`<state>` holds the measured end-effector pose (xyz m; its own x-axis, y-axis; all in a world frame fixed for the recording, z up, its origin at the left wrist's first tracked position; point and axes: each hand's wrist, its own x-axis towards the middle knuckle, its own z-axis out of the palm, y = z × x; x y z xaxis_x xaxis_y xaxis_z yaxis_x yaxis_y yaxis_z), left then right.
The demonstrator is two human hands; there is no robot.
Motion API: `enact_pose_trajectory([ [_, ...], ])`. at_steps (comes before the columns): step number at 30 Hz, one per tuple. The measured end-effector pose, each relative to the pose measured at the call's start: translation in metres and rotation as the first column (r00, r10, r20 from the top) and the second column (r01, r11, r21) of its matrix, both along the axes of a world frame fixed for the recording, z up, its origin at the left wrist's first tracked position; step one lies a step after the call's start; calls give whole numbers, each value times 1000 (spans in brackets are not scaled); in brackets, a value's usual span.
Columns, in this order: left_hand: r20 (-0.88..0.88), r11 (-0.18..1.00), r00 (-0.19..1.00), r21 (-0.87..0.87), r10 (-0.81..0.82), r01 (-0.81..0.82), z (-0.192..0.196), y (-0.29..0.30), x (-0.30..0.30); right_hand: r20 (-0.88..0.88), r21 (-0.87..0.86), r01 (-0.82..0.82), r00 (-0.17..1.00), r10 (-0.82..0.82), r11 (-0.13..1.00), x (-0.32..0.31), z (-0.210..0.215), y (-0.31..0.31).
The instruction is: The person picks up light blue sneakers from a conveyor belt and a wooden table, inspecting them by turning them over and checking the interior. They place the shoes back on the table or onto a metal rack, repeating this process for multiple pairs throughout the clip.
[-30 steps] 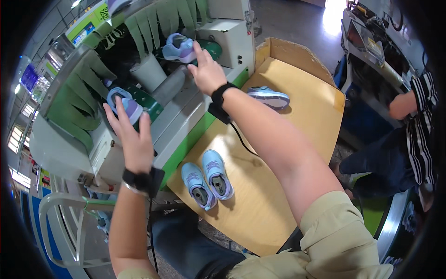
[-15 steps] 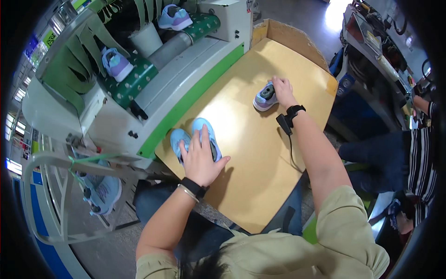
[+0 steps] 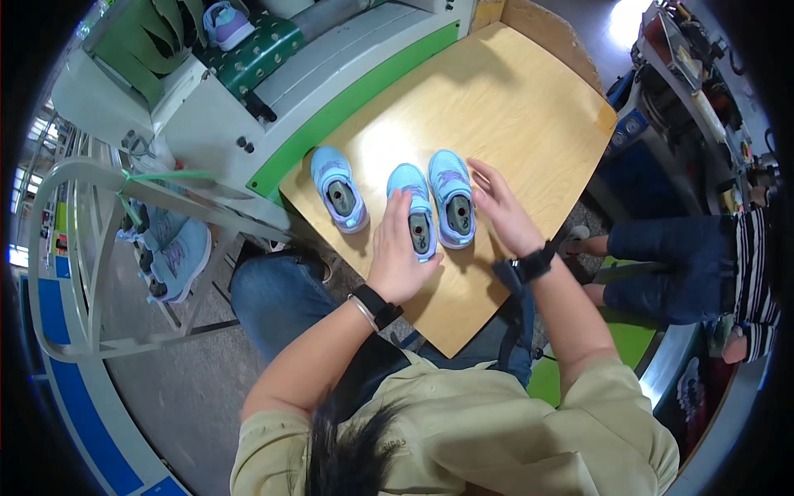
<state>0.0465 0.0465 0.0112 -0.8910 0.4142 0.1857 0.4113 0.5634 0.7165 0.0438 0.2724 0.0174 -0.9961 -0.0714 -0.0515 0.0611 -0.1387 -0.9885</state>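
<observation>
On the pale wooden bench (image 3: 504,91), the middle light-blue shoe with purple trim (image 3: 416,197) and the right light-blue shoe with purple trim (image 3: 449,188) stand side by side. The left hand (image 3: 399,260) lays nearly straight fingers along the middle one; whether they grip, I cannot tell. The right hand (image 3: 509,217) has its fingers spread beside the right one, apparently holding nothing; contact is unclear. An uneven push could twist this pair or knock them together. The left light-blue shoe (image 3: 337,190) sits near the bench edge, so a careless left wrist might tip it off. The left hand hides the middle shoe's outer side; the grey machine (image 3: 207,124) is cut off above.
</observation>
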Motion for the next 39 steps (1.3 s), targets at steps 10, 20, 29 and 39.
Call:
enact_pose_trajectory([
  [10,-101,887,980,448,171,-108,76,-8,-80,-223,416,218,966,-134,883,37,-20,-39],
  [20,-333,802,729,237,597,-549,169,-68,-271,-274,576,300,947,-166,760,38,-17,-52],
  [29,-382,889,811,304,443,-342,162,-72,-258,-360,200,371,889,-284,907,-70,75,0],
  [39,66,951,996,-298,-66,83,71,-48,-82,-737,591,617,674,37,519,-383,156,-23],
])
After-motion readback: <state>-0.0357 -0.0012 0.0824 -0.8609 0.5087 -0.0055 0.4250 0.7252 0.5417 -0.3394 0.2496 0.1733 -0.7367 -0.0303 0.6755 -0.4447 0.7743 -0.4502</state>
